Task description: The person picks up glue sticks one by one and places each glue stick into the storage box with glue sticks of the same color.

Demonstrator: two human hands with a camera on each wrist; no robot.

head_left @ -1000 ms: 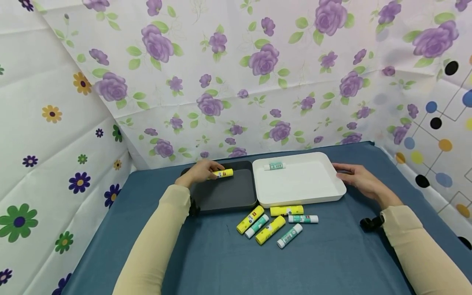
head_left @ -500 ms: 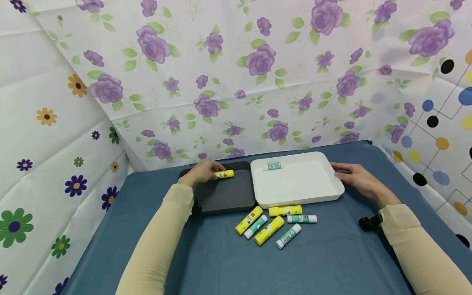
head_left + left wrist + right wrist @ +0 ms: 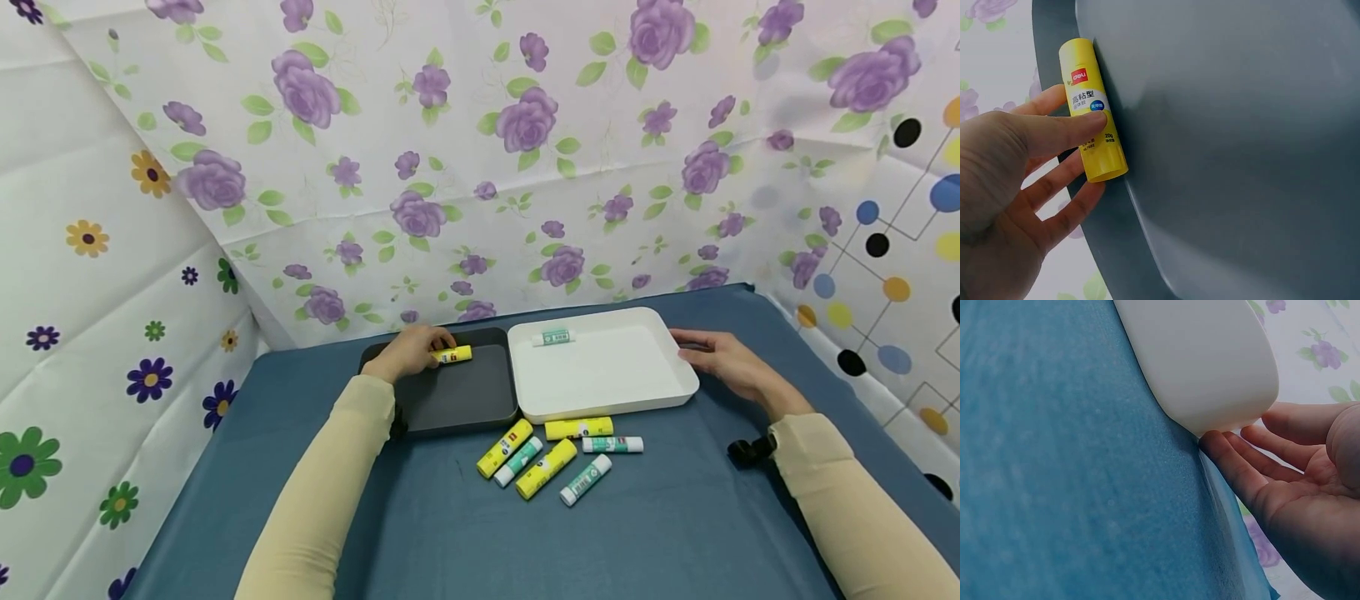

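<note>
My left hand (image 3: pixel 411 353) is over the left part of the dark tray (image 3: pixel 480 392), pinching a yellow glue stick (image 3: pixel 1092 112) between thumb and fingers. In the left wrist view the stick lies along the tray's inner wall, its printed label facing the camera. On the right, my right hand (image 3: pixel 731 367) touches the end of the white tray (image 3: pixel 607 367), its fingertips (image 3: pixel 1213 440) right at the outer edge with the fingers fairly straight. Inside that tray, near the back left, lies one green-and-white glue stick (image 3: pixel 557 337).
In front of the trays lie yellow glue sticks (image 3: pixel 547 469) and green-and-white glue sticks (image 3: pixel 587 480), loosely grouped on the blue tablecloth (image 3: pixel 645 533). The two trays stand side by side. A flowered curtain (image 3: pixel 480 167) hangs behind the table.
The head view has shifted slightly, so everything appears a little further left. Both hands stay in place, the left still pinching the yellow glue stick in the dark tray.
</note>
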